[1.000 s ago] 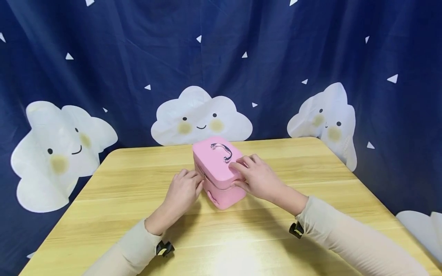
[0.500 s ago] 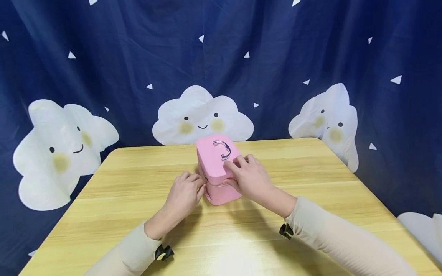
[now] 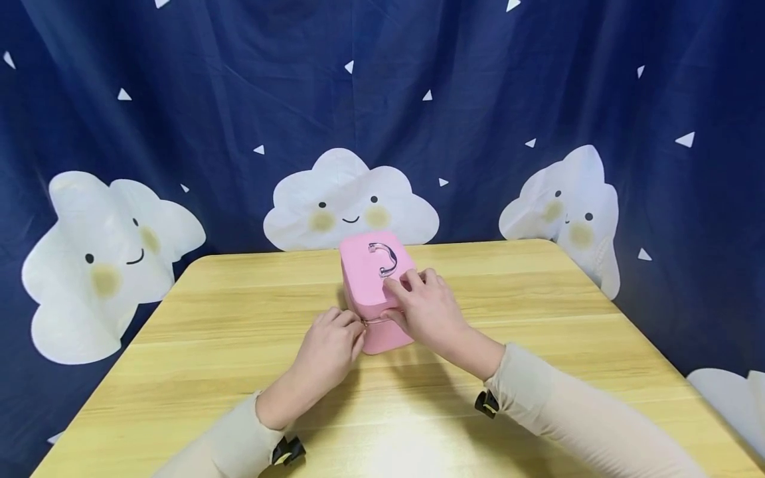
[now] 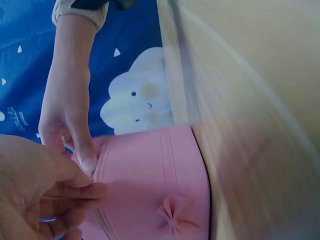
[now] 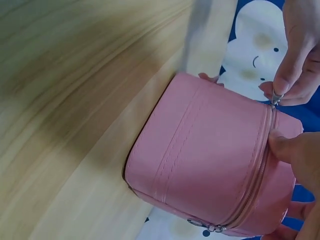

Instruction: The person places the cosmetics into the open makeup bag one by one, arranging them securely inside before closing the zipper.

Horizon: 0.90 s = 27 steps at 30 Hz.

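Observation:
A pink vanity case [image 3: 364, 279] with a silver handle [image 3: 387, 260] on its lid stands on the table. My left hand [image 3: 332, 345] is at its near left corner. In the right wrist view, the left thumb and forefinger pinch a metal zipper pull [image 5: 276, 98] on the seam under the lid. My right hand [image 3: 431, 312] grips the lid's near right edge, its thumb [image 5: 281, 146] pressed by the zipper [image 5: 261, 167] and its fingers over the top. A pink bow [image 4: 174, 215] decorates the side seen in the left wrist view.
The wooden table [image 3: 239, 318] extends around the case on all sides. Behind it hangs a dark blue curtain [image 3: 388, 86] with smiling clouds and white triangles. Each sleeve carries a black wrist device [image 3: 288, 451]. A second metal pull [image 5: 215, 228] sits at the case's other corner.
My left hand has slid the zipper pull along the left side to the near corner. The case has turned and shifted slightly away, and my right hand has moved a little left with it.

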Available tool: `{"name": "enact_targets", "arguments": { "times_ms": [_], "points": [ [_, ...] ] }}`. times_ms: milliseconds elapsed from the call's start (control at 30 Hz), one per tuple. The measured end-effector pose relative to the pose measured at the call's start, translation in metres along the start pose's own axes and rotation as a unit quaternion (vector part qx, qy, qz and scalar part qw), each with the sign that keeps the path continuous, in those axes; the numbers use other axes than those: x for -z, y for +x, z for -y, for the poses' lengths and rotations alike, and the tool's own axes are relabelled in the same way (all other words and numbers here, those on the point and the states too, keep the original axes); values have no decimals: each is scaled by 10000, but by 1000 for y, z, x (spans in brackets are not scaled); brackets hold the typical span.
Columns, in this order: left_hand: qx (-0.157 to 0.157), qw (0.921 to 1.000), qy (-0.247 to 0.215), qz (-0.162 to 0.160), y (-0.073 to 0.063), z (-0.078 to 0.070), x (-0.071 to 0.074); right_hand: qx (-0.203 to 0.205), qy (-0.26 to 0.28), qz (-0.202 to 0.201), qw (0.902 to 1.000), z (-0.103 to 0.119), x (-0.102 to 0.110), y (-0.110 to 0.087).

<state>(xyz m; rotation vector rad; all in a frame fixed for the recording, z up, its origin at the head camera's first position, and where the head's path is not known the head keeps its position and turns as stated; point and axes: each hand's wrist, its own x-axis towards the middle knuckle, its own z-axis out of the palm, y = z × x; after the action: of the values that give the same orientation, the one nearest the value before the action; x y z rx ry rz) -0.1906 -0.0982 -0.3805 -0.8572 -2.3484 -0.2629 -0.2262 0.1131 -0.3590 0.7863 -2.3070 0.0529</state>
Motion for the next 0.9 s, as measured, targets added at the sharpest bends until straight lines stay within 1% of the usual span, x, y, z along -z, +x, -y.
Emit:
{"name": "enact_targets", "arguments": {
  "times_ms": [233,300,367,433,533,600,667,767,900],
  "points": [
    [-28,10000,62,-56,1,-4,0,-63,37,-30,10000,3,-2,2],
    [-17,9999,99,-47,1,-4,0,-47,231,-1,9997,1,-2,3],
    [10,9999,112,-40,1,-3,0,50,540,63,9985,-5,-2,4],
    [49,9999,101,-28,0,-2,0,178,1013,157,9946,-15,-2,4],
    [133,9999,36,25,-3,0,-1,397,1682,399,9841,-35,-2,2],
    [196,9998,1,83,-5,2,-1,507,1997,603,9767,-49,-2,0],
    [279,9995,-18,133,-7,3,0,671,2145,778,9713,-61,-2,-2],
    [358,9992,-8,181,-9,6,1,957,2246,941,9652,-73,-3,-4],
    [405,9989,10,236,-11,9,3,1288,2312,949,9597,-78,-4,-5]
  ]
}}
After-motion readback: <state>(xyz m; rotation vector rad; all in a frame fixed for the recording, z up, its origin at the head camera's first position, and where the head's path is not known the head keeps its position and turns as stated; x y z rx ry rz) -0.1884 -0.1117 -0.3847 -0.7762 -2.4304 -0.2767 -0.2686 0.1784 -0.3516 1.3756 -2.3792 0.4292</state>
